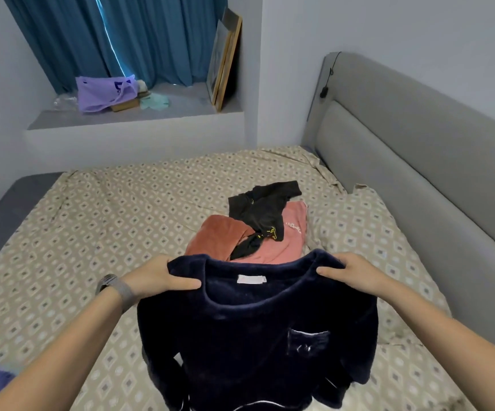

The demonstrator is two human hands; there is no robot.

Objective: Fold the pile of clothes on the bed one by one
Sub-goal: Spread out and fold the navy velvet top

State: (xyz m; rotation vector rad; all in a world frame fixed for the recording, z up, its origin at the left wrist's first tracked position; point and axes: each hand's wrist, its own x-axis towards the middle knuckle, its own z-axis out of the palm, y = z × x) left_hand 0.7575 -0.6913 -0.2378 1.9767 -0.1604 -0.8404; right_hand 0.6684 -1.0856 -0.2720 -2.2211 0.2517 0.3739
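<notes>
Left hand (163, 275) pinching one shoulder of the navy velvet top (255, 330), thumb in front. Held up by both shoulders over the patterned bedsheet (92, 221), label side facing, sleeves dangling. Probably best to keep the shoulders level and lay it flat before folding, no bunching. Right hand (355, 272) gripping the other shoulder. Just beyond, rest of the pile (255, 229): rust, pink and black pieces.
</notes>
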